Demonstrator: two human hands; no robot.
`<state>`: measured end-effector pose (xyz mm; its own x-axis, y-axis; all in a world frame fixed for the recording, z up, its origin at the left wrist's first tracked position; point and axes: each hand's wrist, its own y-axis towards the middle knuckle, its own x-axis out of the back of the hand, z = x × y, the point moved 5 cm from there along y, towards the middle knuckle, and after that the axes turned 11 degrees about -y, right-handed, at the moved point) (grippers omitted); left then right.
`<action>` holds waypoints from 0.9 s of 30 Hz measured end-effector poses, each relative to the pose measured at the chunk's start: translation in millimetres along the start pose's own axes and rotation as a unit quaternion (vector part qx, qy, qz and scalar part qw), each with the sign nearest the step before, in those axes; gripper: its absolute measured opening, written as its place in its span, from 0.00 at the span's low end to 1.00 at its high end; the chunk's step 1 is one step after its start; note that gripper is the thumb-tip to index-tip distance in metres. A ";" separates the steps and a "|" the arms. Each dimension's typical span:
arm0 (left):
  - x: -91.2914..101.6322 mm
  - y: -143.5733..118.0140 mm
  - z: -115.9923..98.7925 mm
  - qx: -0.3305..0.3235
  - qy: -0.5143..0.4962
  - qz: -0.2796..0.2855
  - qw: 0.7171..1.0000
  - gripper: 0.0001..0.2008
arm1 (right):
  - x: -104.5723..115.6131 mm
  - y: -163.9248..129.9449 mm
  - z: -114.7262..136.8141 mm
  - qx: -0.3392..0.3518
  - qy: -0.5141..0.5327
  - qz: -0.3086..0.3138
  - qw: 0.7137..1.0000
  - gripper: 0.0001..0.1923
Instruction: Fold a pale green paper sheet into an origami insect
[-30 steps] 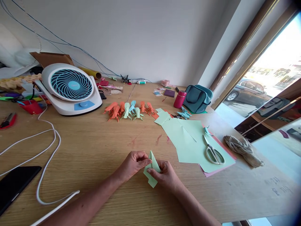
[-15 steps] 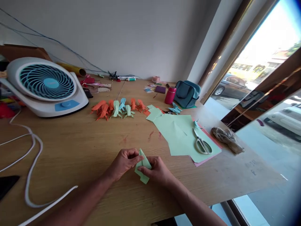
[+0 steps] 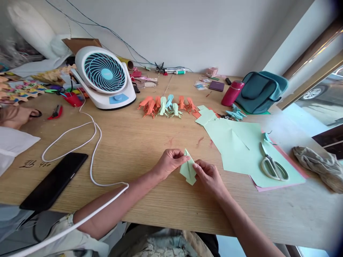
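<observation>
A folded piece of light green paper (image 3: 189,172) is held just above the table, its narrow tip pointing away from me and a crease running down its middle. My left hand (image 3: 171,162) pinches its upper left edge between thumb and fingers. On the other side, my right hand (image 3: 210,175) grips the right edge, thumb on top. Beyond them stands a row of folded paper figures in orange (image 3: 149,106), pale green (image 3: 163,106) and blue (image 3: 169,101). To the right lie light green sheets (image 3: 230,142) with scissors (image 3: 273,167) on top.
A white fan (image 3: 104,76) stands at the back left. Its neighbours are a white cable (image 3: 93,142) and a black phone (image 3: 53,182). Another person's hand (image 3: 18,116) rests at the far left. A pink bottle (image 3: 232,93), teal bag (image 3: 261,92) and crumpled cloth (image 3: 318,166) are on the right.
The view has swung left, bringing the phone and another person's hand into sight. My right hand has shifted its grip to the paper's right edge, exposing more of its face.
</observation>
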<state>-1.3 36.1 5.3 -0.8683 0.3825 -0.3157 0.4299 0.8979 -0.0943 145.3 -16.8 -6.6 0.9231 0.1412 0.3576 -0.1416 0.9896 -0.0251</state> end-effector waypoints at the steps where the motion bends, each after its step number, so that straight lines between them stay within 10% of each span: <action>1: -0.4 -0.2 0.7 0.006 -0.004 -0.002 1.000 0.23 | -0.1 0.1 0.3 0.000 -0.002 0.000 1.000 0.25; 27: -0.3 -0.2 5.7 0.075 -0.154 -0.018 0.985 0.27 | -13.6 -2.4 -4.7 -0.002 -0.051 0.065 0.997 0.23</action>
<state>0.3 34.6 0.1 -0.7778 0.2459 -0.5784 0.4518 0.8585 -0.2426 134.7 -21.0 -15.8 0.8557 0.2653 0.4442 -0.2569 0.9631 -0.0804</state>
